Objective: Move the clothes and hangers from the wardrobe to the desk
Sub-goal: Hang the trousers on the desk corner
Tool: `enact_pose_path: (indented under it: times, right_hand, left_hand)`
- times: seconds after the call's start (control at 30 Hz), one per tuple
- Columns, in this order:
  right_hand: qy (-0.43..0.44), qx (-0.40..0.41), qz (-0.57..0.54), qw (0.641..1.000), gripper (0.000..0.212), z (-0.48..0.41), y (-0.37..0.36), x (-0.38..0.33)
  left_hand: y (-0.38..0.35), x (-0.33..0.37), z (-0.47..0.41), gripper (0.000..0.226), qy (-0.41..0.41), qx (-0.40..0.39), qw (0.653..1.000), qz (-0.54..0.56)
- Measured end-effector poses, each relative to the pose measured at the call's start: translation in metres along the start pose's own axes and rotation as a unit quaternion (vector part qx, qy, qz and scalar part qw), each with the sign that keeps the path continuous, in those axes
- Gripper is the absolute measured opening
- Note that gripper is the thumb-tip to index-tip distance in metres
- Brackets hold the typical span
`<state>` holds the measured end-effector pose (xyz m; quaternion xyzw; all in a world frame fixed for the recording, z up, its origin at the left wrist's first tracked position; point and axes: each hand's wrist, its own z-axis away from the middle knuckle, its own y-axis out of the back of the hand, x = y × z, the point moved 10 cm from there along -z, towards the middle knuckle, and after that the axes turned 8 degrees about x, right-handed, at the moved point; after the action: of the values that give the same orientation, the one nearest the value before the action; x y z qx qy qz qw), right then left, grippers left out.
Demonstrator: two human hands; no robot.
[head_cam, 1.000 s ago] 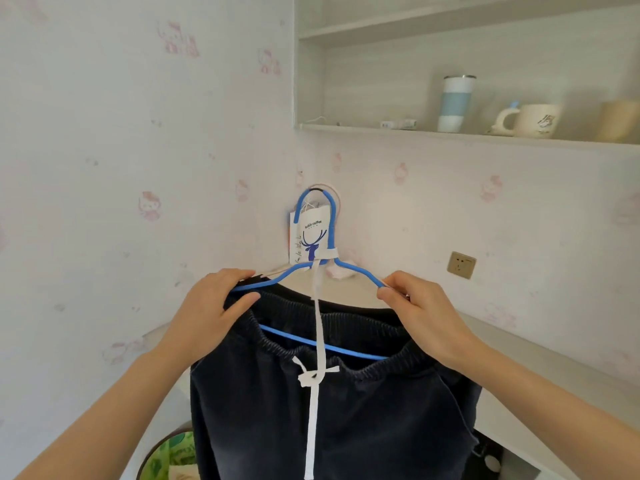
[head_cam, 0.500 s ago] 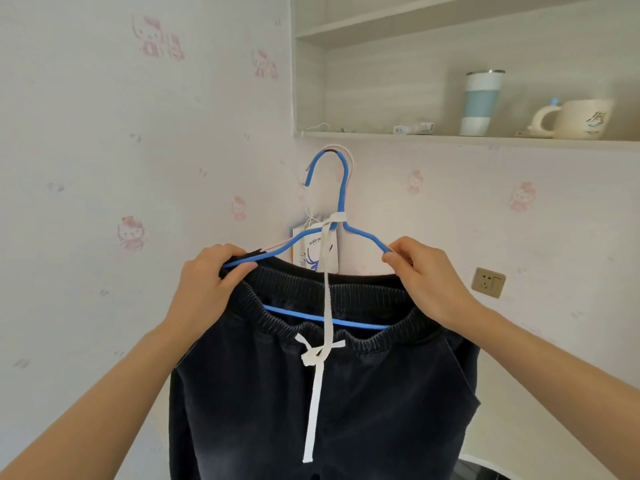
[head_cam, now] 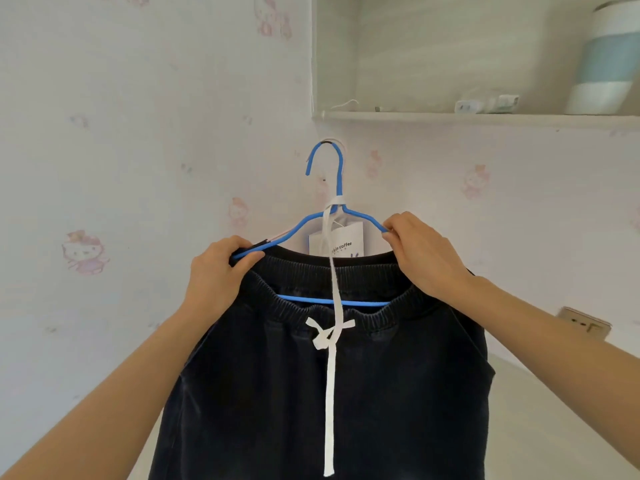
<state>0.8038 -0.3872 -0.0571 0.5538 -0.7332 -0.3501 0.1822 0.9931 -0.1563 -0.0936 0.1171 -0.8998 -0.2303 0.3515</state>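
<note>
Between the hands, dark pants (head_cam: pixel 329 393) droop off a blue hanger (head_cam: pixel 298 223); left hand (head_cam: pixel 214 271) and right hand (head_cam: pixel 426 254) each pinch a wire shoulder. Fabric's floppy, so the stiff wire's probably the better grip.

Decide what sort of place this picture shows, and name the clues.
Probably a home bedroom: pink cartoon wallpaper, a wall shelf holding a tumbler, and dark trousers on a blue hanger.
</note>
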Motion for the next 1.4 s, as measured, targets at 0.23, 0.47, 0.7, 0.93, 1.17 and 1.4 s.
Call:
enact_pose_path:
  times: [0.23, 0.47, 0.7, 0.93, 1.17, 1.4]
  right_hand:
    - [-0.031, -0.070, -0.053, 0.996, 0.028, -0.032, -0.135, 0.055]
    - [-0.088, -0.149, -0.108, 0.979, 0.029, -0.031, -0.271, 0.100]
    - [-0.108, -0.183, -0.127, 0.969, 0.021, -0.002, -0.379, 0.126]
    - [-0.118, -0.236, -0.135, 0.955, 0.023, 0.021, -0.468, 0.137]
    - [-0.151, -0.239, -0.138, 0.949, 0.023, -0.006, -0.530, 0.152]
    - [-0.148, -0.260, -0.135, 0.944, 0.022, 0.010, -0.566, 0.150]
  left_hand:
    - [-0.100, -0.078, -0.032, 0.012, 0.067, -0.055, 0.996, -0.019]
    - [-0.201, -0.164, -0.038, 0.011, 0.135, -0.129, 0.982, -0.036]
    - [-0.277, -0.244, -0.008, 0.010, 0.176, -0.188, 0.964, -0.063]
    - [-0.325, -0.302, 0.013, 0.008, 0.183, -0.210, 0.955, -0.099]
    - [-0.347, -0.325, -0.028, 0.012, 0.131, -0.157, 0.968, -0.147]
    - [-0.374, -0.358, -0.003, 0.024, 0.137, -0.174, 0.956, -0.193]
